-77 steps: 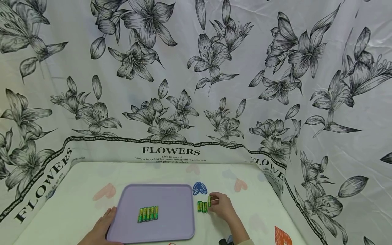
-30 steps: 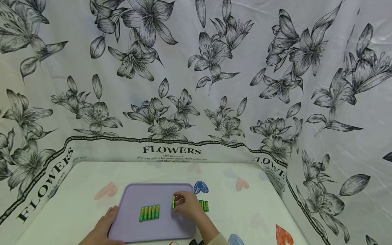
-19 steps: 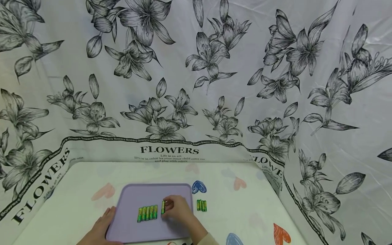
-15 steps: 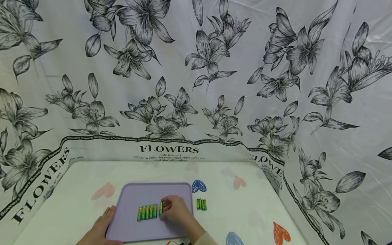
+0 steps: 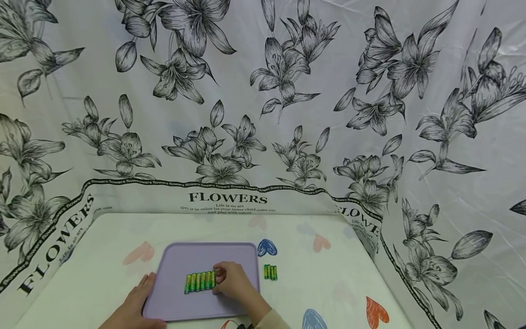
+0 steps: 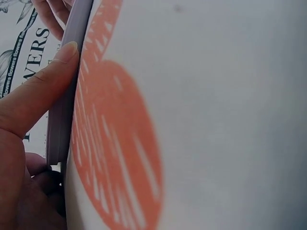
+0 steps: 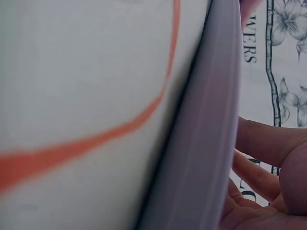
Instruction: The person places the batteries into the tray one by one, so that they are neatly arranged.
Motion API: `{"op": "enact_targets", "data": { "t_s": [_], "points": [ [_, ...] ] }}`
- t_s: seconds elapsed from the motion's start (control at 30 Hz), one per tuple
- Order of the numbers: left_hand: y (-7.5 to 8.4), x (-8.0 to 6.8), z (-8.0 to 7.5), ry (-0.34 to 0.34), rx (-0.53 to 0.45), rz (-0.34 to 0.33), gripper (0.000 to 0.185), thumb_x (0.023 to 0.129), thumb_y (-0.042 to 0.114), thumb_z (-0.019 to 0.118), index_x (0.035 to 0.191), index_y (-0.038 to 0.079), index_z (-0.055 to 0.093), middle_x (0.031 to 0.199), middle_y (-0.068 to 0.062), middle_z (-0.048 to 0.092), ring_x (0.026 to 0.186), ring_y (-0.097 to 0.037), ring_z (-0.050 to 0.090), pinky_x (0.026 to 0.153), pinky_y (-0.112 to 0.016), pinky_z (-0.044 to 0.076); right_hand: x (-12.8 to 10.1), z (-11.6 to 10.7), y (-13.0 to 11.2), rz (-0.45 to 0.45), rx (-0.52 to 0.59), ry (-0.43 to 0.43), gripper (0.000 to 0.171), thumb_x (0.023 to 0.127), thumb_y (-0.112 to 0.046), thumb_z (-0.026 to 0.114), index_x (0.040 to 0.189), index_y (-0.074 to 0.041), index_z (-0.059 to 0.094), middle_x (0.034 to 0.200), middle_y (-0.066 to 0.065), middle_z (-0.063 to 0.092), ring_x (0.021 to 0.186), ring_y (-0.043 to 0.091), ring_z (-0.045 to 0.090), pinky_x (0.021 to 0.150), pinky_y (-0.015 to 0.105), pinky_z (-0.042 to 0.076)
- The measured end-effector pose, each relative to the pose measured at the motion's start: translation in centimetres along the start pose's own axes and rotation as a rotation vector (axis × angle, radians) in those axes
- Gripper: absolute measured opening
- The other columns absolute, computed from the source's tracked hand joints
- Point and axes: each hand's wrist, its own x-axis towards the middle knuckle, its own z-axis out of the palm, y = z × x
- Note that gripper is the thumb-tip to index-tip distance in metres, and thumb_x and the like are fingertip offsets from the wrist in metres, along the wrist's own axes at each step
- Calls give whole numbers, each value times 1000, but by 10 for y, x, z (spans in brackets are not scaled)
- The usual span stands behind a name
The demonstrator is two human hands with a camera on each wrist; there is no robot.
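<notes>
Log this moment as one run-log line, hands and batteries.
right hand: places battery at the row's right end | row of batteries: on purple tray | left hand: rests on tray's left edge | loose batteries: on table, right of tray

Open tablecloth [image 5: 328, 283] right of the tray [image 5: 181, 301] — three loose batteries [image 5: 270, 272] in the way

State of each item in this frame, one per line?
Purple tray: flat on table, steadied at its left edge by left hand.
Batteries on tray: lying side by side.
Right hand: touching the row's right end.
Three batteries: on table, outside tray.
</notes>
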Motion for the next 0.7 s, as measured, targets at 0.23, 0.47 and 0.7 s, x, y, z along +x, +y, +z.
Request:
{"op": "enact_targets", "data": {
  "t_s": [0.23, 0.47, 0.7],
  "points": [
    [-4, 0, 2, 33, 14, 41, 122, 77, 32, 86, 152, -19, 5, 155, -48, 1, 137, -72, 5, 103, -84, 10, -3, -9, -2, -6, 18, 42, 65, 65, 4, 91, 125, -6, 68, 88, -5, 67, 71, 0, 59, 66, 20, 53],
    [-7, 1, 2, 36, 22, 43, 121, 79, 34, 84, 153, -18, 4, 155, -48, 2, 136, -74, 5, 101, -85, 11, -5, -29, -5, -22, 2, 111, 60, 74, -7, 88, 130, -6, 65, 94, 0, 69, 80, 3, 61, 70, 22, 53],
    [-15, 2, 9, 121, 25, 141, 118, 76, 31, 85, 151, -20, 9, 153, -50, 10, 151, -47, -12, 98, -85, 16, -13, -56, -3, -14, -19, 155, 56, 80, -13, 85, 132, -7, 64, 102, 4, 70, 85, 8, 63, 69, 26, 52]
  ]
}}
